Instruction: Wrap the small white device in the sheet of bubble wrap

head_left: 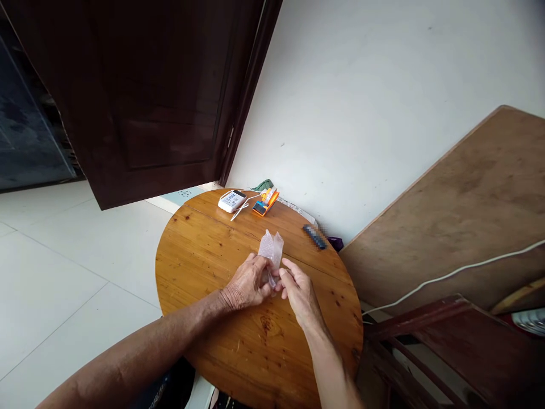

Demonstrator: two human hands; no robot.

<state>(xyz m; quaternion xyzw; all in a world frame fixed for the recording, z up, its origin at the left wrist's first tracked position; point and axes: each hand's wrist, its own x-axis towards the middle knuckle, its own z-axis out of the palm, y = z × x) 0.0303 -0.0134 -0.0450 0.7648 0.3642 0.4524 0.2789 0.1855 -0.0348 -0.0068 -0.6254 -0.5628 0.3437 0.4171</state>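
Translucent bubble wrap [271, 247] over wooden table [200, 255]: left hand [251, 282] closed on it; right hand [300, 291] half-curled alongside, grip indeterminable.

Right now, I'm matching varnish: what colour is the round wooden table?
The table is orange-brown, clearest in head view.

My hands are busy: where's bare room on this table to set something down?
Bare table lies from the left hand to the left rim, and from the right hand to the right rim. Crowded: far edge, with white box, cable, orange item; and around the bubble wrap.
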